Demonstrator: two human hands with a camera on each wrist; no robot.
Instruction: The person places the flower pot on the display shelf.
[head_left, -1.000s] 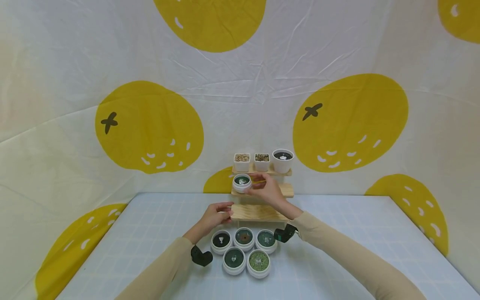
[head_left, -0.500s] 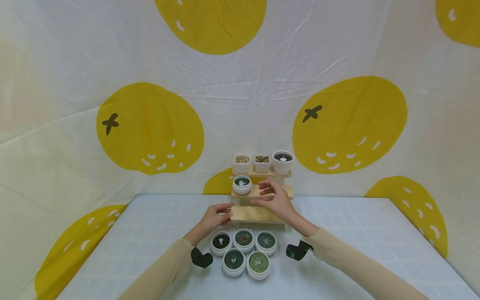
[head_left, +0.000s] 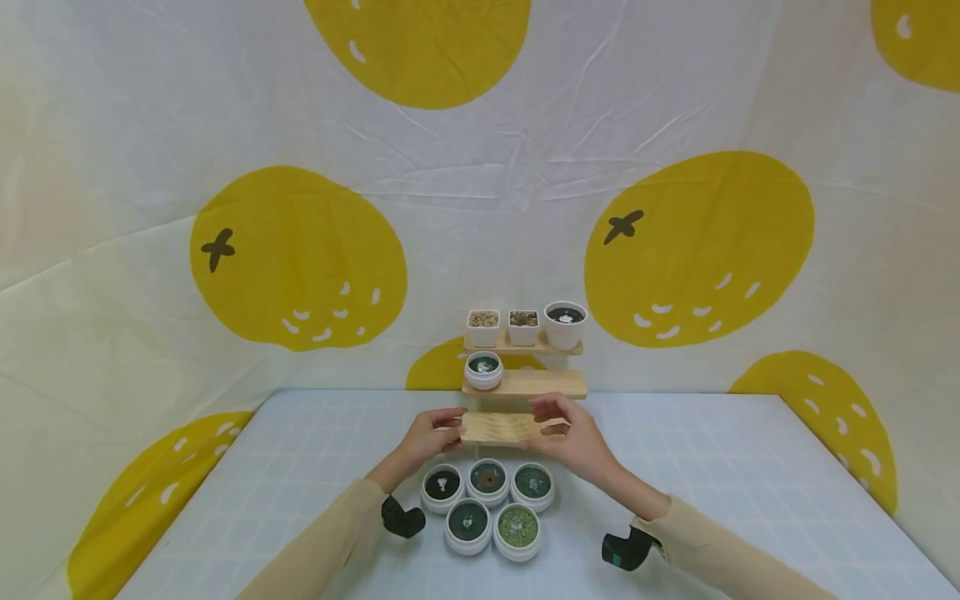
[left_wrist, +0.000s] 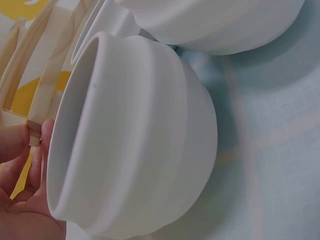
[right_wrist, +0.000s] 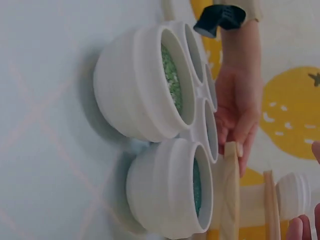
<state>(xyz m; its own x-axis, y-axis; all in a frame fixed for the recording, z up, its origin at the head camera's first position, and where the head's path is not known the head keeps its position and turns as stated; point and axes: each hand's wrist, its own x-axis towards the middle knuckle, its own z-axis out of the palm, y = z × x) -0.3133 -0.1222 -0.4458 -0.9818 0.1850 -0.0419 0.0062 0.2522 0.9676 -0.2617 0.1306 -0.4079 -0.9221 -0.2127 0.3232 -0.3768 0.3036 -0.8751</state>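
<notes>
A three-tier wooden shelf stand (head_left: 495, 427) stands toward the back of the table. My left hand (head_left: 423, 437) pinches the left end of its lowest board, thumb on one face and fingers on the other in the left wrist view (left_wrist: 35, 127). My right hand (head_left: 576, 437) is over the right part of that board, fingers spread and bent with nothing between them. At the left of the middle board sits a round white pot (head_left: 484, 372) with dark green filling. Several round white pots (head_left: 517, 554) stand grouped on the table before the stand, one with light green grains (right_wrist: 171, 80).
The top board carries two square white pots of pebbles (head_left: 483, 327) (head_left: 523, 327) and a taller round pot (head_left: 566, 332) with dark filling. Behind hangs a white cloth (head_left: 487, 208) printed with yellow fruit. The table (head_left: 712, 475) has a pale blue checked cover.
My right hand has let go of the round pot on the middle board and moved down and right, over the lowest board. My left hand keeps its grip on the board's end.
</notes>
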